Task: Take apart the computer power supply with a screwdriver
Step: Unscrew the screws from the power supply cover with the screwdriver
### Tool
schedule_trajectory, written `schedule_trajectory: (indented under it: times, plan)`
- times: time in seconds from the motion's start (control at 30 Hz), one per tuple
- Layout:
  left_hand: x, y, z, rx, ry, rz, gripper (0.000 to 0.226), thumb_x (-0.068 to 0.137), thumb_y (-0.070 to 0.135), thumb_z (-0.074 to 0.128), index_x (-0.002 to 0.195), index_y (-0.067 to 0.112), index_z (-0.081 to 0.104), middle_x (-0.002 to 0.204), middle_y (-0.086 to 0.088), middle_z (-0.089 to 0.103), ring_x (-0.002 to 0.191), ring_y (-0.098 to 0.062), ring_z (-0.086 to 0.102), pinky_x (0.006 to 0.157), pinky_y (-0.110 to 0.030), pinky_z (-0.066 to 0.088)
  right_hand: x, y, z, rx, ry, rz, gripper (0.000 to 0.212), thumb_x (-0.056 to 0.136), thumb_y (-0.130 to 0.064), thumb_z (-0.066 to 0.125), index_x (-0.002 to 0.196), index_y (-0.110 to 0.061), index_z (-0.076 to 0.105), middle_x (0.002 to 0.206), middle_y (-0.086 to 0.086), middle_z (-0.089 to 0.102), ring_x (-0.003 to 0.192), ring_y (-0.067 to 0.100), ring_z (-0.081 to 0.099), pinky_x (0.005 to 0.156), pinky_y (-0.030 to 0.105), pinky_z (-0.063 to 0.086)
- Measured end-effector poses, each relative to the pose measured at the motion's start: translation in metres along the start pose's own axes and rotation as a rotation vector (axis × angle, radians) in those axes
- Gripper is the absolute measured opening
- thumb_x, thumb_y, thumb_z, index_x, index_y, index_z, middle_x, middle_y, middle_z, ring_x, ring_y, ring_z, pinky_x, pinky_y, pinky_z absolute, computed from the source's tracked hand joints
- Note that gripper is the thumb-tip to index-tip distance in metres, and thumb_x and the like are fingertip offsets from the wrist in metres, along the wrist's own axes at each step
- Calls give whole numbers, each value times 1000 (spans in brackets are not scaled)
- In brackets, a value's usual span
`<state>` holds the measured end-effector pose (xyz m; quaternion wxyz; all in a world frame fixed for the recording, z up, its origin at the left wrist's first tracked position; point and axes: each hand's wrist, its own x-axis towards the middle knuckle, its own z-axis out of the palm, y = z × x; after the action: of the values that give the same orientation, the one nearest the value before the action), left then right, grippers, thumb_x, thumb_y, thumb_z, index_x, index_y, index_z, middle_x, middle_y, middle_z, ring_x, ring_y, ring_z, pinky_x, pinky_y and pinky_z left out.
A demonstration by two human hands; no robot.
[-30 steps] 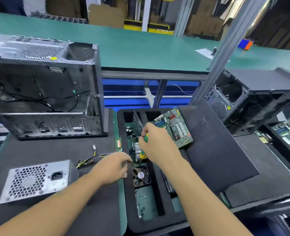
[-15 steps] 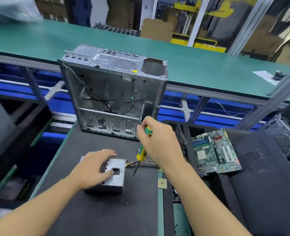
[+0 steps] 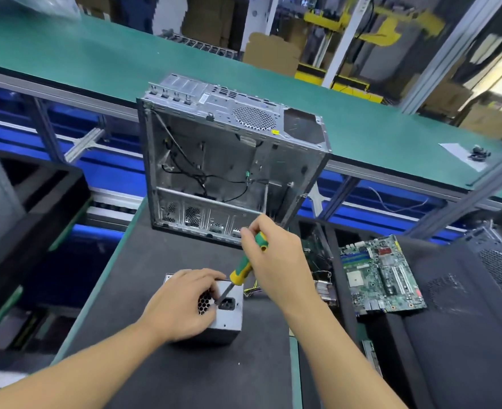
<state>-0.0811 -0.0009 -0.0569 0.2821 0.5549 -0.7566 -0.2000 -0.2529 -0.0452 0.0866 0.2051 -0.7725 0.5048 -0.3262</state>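
Matt grey metal power supply (image 3: 229, 315), glossy plastic-handled screwdriver (image 3: 241, 271), rough dark foam mat (image 3: 190, 376).

A dark grey mat (image 3: 161, 364) covers the green-edged workbench. Near its front sits the power supply (image 3: 229, 320), a small silver box, vent side up. Behind it an empty computer case (image 3: 214, 160) stands upright at the mat's far edge. To the right a motherboard (image 3: 382, 276) lies on what looks like black foam.

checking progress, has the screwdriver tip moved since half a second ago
Yes. Against the empty case, the screwdriver tip went left, from over the mat right of the power supply onto its face beside the socket.
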Motion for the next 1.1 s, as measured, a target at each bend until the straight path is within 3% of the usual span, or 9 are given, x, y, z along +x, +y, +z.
schedule_trajectory:
  times: [0.13,0.23,0.4,0.57,0.67,1.1]
  plan:
    - [2,-7,0,-37,16,8,13,68,34,63,77,36,53,118,41,51,110,11,52,97,-16,33,-3,0,8,17,14,44,29,97,-31,56,74,-19,44,56,-1,46,46,11,49,46,19,34]
    - [2,-7,2,-13,14,5,9,71,35,61,76,37,54,117,41,50,111,11,48,96,-14,30,-4,0,10,-27,28,68,28,97,-31,56,73,-20,45,54,-4,43,50,12,43,50,17,31]
    - [2,-9,1,-5,19,27,5,82,39,59,79,38,54,123,32,57,112,11,47,98,-18,32,-6,-8,10,-36,37,39,26,97,-27,57,74,-18,48,53,-8,42,49,4,49,49,13,33]
    - [4,-10,1,-1,7,29,4,83,40,58,80,40,55,124,32,57,112,11,50,99,-19,32,-4,-11,10,-79,5,79,26,97,-35,54,76,-23,46,58,-12,50,52,8,47,50,19,29]
    - [4,-11,2,9,11,26,4,83,40,57,80,39,54,124,32,57,112,12,50,101,-20,33,-6,-12,10,-85,-3,87,25,97,-37,54,76,-25,46,57,-7,47,51,9,45,47,27,36]
    - [5,-12,2,-19,-3,-4,11,80,40,62,74,41,52,123,34,58,107,13,51,100,-14,27,-9,-19,8,-125,-48,43,25,98,-35,54,78,-23,46,62,-1,47,58,16,43,51,25,35]
